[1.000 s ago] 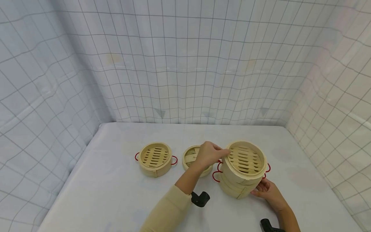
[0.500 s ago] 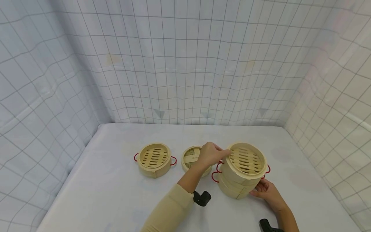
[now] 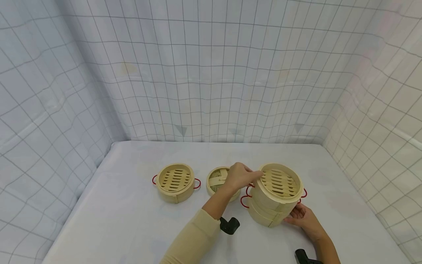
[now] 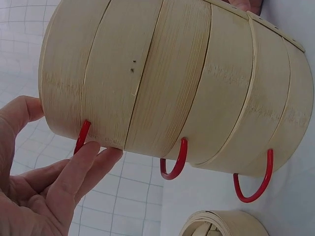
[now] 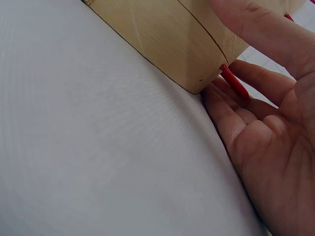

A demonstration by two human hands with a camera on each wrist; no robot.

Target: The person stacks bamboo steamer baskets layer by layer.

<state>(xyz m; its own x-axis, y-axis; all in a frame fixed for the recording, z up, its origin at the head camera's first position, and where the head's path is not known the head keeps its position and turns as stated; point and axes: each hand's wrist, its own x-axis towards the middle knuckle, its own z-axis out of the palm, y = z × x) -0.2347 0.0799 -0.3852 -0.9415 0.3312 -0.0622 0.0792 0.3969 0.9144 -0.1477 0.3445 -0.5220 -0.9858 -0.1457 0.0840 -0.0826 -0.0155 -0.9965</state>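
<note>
On the right of the white table stands a stack of bamboo steamer baskets point(image 3: 278, 181), pale wood with a slotted floor showing in the top one. Red looped handles stick out at its sides, three of them on the near side in the left wrist view, the middle handle point(image 4: 181, 160) among them. My left hand point(image 3: 240, 178) pinches the top basket's rim, thumb at the edge and fingers beside its red handle. Low on the opposite side, my right hand point(image 3: 306, 220) grips the bottom basket, fingers around its red handle point(image 5: 234, 81) and thumb against the wall.
A single bamboo steamer basket point(image 3: 176, 181) with red handles sits to the left. Between it and the stack lies a round woven lid point(image 3: 215, 180), partly covered by my left hand. White grid-lined curtains point(image 3: 211, 73) enclose the table's back and sides.
</note>
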